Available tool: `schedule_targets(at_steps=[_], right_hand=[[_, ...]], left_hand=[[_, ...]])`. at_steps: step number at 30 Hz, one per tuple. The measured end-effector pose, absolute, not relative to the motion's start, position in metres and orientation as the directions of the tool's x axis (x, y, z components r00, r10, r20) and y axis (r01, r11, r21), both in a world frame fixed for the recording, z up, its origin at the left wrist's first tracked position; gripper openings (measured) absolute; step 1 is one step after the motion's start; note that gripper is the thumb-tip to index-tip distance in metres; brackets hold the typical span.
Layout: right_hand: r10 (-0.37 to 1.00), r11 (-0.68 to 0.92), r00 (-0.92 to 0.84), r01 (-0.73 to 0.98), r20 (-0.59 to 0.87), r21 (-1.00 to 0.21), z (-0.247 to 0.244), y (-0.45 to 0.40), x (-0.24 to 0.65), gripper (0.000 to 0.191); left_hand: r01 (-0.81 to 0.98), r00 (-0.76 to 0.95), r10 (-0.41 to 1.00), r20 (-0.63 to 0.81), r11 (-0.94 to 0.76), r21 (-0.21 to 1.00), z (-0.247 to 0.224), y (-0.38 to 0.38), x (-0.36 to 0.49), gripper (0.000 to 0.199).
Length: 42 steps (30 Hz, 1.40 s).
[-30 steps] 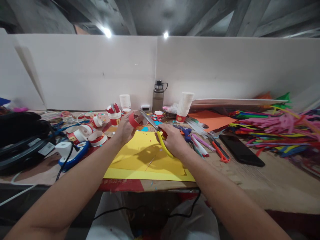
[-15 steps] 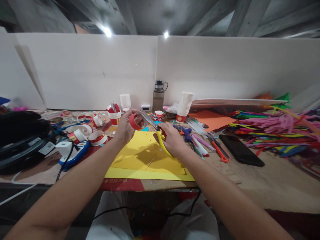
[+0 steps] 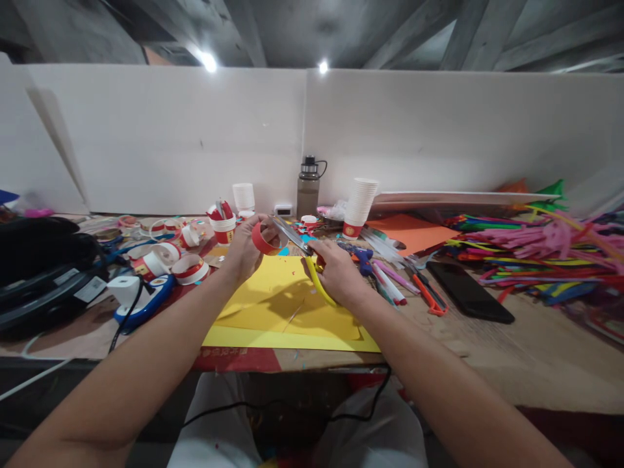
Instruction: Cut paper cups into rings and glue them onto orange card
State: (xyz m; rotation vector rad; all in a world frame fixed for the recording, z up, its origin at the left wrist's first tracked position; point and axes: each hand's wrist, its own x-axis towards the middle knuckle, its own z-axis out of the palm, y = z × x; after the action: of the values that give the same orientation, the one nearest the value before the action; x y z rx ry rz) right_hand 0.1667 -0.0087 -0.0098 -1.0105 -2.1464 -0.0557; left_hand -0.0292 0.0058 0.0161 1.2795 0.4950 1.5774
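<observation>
Your left grip [image 3: 247, 250] pinches the red ring [image 3: 264, 242] by its left side, leaving the right side of its rim bare, seemingly so that the scissors [image 3: 298, 242] have room there. Your right grip [image 3: 335, 268] is wrapped round their yellow handles [image 3: 319, 285], with the blades [image 3: 288, 230] slanting toward the bench's far edge; they lie at the ring, though you can't tell here whether they touch it. Both grips are raised over the yellow sheets [image 3: 287, 342] at the middle of the bench [image 3: 492, 367]'s near edge, perhaps because that gives you elbow room. The cut rings [image 3: 191, 269] lie to the sheets' left, probably set aside from your work. The glue gun [image 3: 363, 259] and pens [image 3: 390, 283] lie to their right, likely within easy reach. The bottle [image 3: 308, 190] and tall cup stack [image 3: 361, 203] stand by the far edge, presumably where your arms won't knock them.
</observation>
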Motion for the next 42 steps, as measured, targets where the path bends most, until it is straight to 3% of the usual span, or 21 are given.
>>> schedule_targets(at_steps=[24, 31, 42], right_hand=[[0.65, 0.68, -0.411, 0.691, 0.639, -0.247, -0.01, -0.007, 0.17, 0.028], [0.665, 0.656, -0.41, 0.721, 0.624, -0.225, -0.007, -0.009, 0.17, 0.026], [0.671, 0.625, -0.419, 0.763, 0.612, -0.163, -0.003, -0.013, 0.17, 0.029]], left_hand=[[-0.372, 0.244, 0.865, 0.439, -0.335, 0.866, 0.02, 0.013, -0.041, 0.033], [-0.372, 0.124, 0.843, 0.524, -0.45, 0.812, 0.022, 0.01, -0.041, 0.026], [-0.347, 0.189, 0.868, 0.459, -0.378, 0.858, 0.025, 0.005, -0.037, 0.024]])
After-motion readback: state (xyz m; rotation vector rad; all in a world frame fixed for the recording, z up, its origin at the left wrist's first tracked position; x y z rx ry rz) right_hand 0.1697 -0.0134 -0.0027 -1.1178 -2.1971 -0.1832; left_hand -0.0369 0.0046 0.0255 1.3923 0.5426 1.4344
